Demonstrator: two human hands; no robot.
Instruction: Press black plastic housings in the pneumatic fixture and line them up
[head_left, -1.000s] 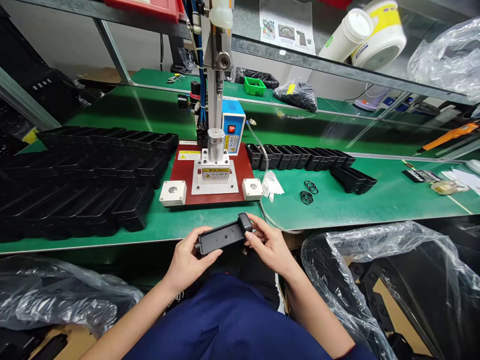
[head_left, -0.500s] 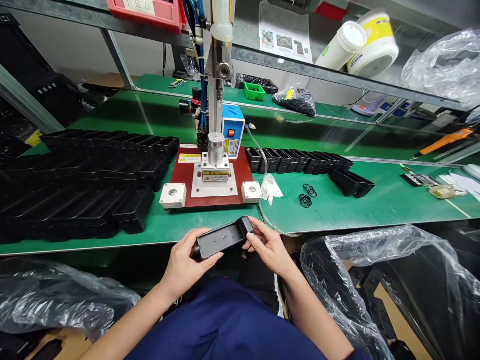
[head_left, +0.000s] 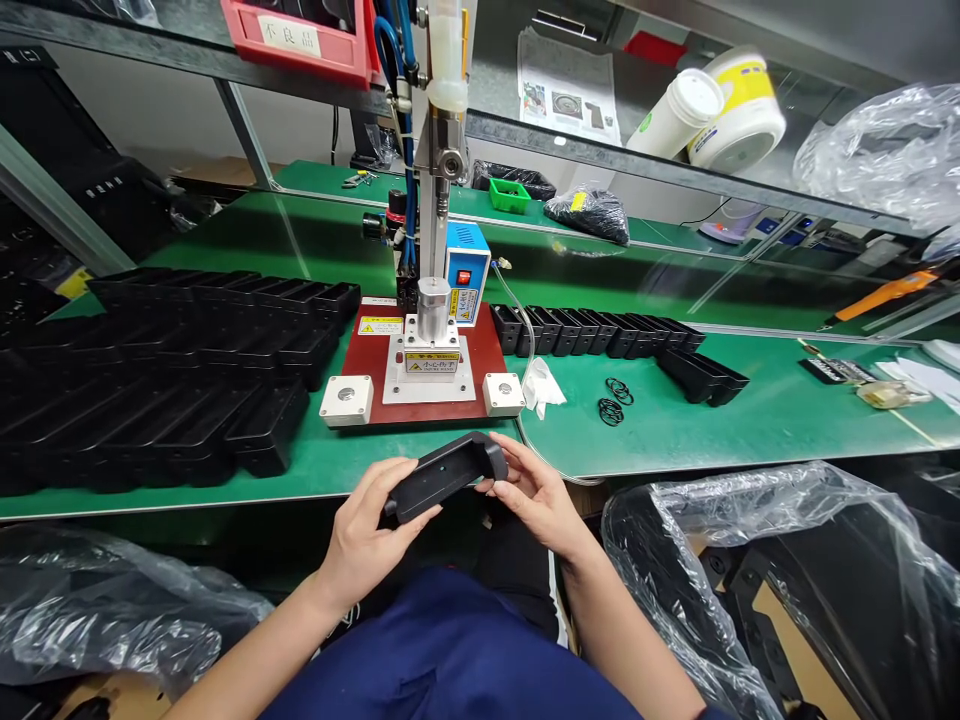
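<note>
A long black plastic housing (head_left: 442, 482) with a raised block at its right end is held in front of the bench edge, hollow side up and tilted. My left hand (head_left: 371, 525) grips its left end, thumb along the near side and fingers behind. At the raised right end, my right hand (head_left: 536, 500) closes on it with thumb and fingers; some of those fingertips are hidden behind the part. Just beyond stands a press (head_left: 433, 320) on a red base plate (head_left: 356, 362), with a white button box (head_left: 347, 400) at each front corner.
Rows of black housings (head_left: 187, 430) cover the bench's left side. More stand in a row (head_left: 600, 330) at right, near black rubber rings (head_left: 611, 410) and a white tissue (head_left: 541, 385). Plastic-lined boxes (head_left: 750, 490) flank my lap. A shelf (head_left: 570, 140) crosses above.
The housing has tipped slightly in my hands, so its inside shows at a different angle. The camera view has shifted a little, and both hands keep their hold.
</note>
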